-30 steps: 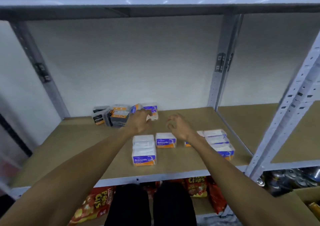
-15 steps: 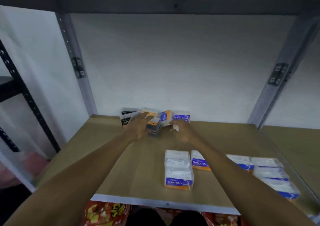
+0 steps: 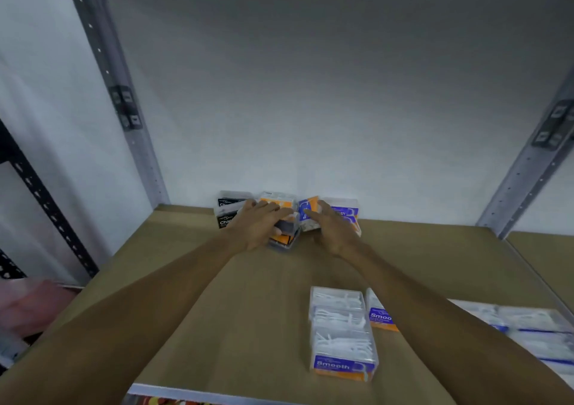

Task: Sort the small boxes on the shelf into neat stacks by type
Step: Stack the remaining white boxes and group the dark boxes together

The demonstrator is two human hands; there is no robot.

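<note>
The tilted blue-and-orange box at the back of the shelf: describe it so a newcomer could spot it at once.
Start at the brown shelf board and follow it to the white back wall, where a jumbled cluster of small boxes sits. The tilted blue-and-orange box stands between the left hand and right hand. Unlike its neighbours, it leans on edge.

"Smooth" on front clear box (image 3: 343,366); "Smoo" on neighbour box (image 3: 380,316).

The brown shelf (image 3: 217,311) carries a jumbled cluster of small boxes against the back wall: black-labelled boxes (image 3: 228,215) at the left, orange-labelled ones (image 3: 278,201) beside them, blue ones (image 3: 344,210) to the right. Nearer the front edge sits a neat stack of clear "Smooth" boxes (image 3: 341,336), with more clear boxes (image 3: 534,330) lying to its right.
</note>
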